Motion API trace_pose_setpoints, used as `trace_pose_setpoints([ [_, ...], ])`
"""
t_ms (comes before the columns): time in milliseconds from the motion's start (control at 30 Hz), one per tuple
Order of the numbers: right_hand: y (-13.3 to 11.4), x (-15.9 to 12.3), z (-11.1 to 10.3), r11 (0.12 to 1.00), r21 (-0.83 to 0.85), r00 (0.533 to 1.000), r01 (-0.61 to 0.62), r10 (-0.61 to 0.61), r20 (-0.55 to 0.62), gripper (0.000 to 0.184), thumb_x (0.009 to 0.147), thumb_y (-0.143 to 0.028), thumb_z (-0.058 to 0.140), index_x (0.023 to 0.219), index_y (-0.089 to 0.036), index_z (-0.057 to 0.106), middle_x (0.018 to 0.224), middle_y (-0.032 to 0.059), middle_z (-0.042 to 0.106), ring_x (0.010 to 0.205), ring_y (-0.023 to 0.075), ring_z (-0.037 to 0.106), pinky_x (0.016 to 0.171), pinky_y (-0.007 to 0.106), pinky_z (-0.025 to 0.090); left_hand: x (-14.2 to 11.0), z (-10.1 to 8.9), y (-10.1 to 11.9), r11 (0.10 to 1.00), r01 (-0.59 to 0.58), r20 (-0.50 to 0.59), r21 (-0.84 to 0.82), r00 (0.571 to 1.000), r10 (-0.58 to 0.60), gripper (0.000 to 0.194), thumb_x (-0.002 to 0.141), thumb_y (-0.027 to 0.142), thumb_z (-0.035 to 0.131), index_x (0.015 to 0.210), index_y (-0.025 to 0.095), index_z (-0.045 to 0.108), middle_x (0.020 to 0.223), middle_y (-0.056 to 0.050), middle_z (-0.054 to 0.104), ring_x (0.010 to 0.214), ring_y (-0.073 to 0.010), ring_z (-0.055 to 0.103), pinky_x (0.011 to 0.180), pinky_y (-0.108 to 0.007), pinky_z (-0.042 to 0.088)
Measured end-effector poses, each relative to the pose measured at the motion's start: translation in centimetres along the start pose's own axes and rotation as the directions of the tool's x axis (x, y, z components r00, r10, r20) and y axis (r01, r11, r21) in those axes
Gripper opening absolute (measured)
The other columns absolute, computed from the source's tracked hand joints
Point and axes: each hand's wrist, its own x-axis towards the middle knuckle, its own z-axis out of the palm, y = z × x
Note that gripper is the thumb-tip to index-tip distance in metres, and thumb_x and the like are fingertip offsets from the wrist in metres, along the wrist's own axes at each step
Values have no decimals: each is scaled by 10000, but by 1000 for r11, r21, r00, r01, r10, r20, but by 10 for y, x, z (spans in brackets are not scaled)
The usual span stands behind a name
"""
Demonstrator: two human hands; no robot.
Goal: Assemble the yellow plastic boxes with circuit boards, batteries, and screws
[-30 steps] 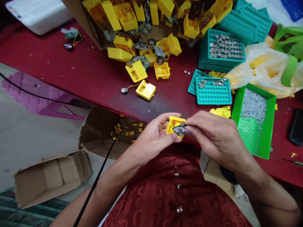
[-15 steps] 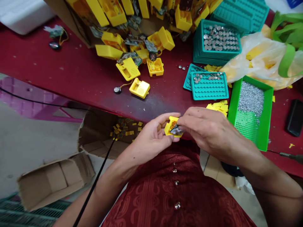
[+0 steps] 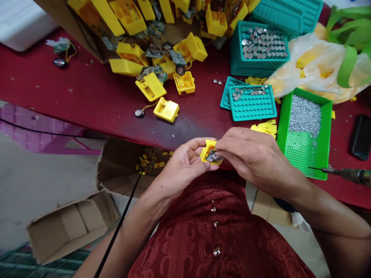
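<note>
My left hand [image 3: 185, 164] is curled round a small yellow plastic case [image 3: 207, 150], held just off the near edge of the red table [image 3: 87, 96]. My right hand [image 3: 252, 158] pinches a small grey circuit board [image 3: 213, 156] and presses it into the open case. Both hands meet over my lap, fingers closed.
A heap of yellow cases [image 3: 162, 50] spills from a cardboard box at the back. Teal trays [image 3: 251, 102] hold button cells. A green tray [image 3: 307, 135] holds small screws. A screwdriver [image 3: 348, 174] lies at the right, a black phone [image 3: 361, 136] beyond. Cardboard boxes [image 3: 69, 224] sit on the floor.
My right hand has pushed the circuit board further into the case, so less of it shows. The view has shifted; the screwdriver now shows at the right.
</note>
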Motion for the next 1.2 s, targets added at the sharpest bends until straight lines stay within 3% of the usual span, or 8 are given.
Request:
trace_pose_setpoints([
  [133,1,1,4,999,-30,999,30,-31,-26,240,966,-163,468,877,-141,690,859,78,652,780,164,586,685,294,451,0,2,-1,1000,1,31,-21,1000,0,439,687,99,811,1090,138,640,946,-46,721,836,-126,675,773,-226,571],
  [367,7,-2,17,994,-84,984,75,-87,-156,222,957,-176,487,860,-123,680,823,90,653,771,183,576,687,314,470,-1,6,-7,998,-41,-41,46,998,43,357,763,226,797,1091,157,674,843,-15,692,742,-115,655,711,-217,578],
  [500,11,-10,24,996,-2,955,94,-90,-283,162,934,-112,495,946,-129,656,886,86,668,822,171,592,751,313,506,2,3,-9,996,-62,-83,57,994,66,384,758,211,803,1115,157,673,958,-30,706,760,-100,652,700,-205,593],
  [633,12,-19,32,996,15,921,83,-71,-383,162,917,-82,526,960,-119,677,916,106,633,846,166,578,739,307,519,4,2,-8,999,-51,-110,18,993,53,405,730,194,825,1105,159,677,916,-16,710,761,-102,663,707,-223,614],
  [833,9,-24,42,995,59,897,86,-52,-438,125,888,-72,595,966,-67,693,909,117,625,853,166,559,756,312,513,2,1,-10,999,-31,-77,-20,997,29,412,745,203,810,1132,160,674,942,-28,732,778,-113,685,702,-222,621],
  [967,8,-24,44,994,68,898,91,-52,-437,127,880,-57,596,954,-64,699,895,119,622,839,168,551,735,314,507,3,3,-16,999,-37,-126,-37,992,32,337,773,199,758,1098,160,678,947,-28,730,725,-101,668,645,-204,604],
  [1100,10,-23,48,996,35,890,81,-56,-453,125,878,-55,592,907,-76,712,857,117,623,808,174,534,701,327,486,5,6,-23,993,-92,-192,76,976,105,289,802,217,710,1081,157,662,957,-38,719,705,-109,656,602,-211,586],
  [1200,11,-24,54,998,21,878,56,-39,-476,133,882,-54,586,877,-79,716,841,118,631,792,174,524,684,331,473,7,6,-26,965,-147,-224,219,955,196,316,800,207,701,1106,154,637,1013,-59,704,809,-142,669,641,-228,588],
])
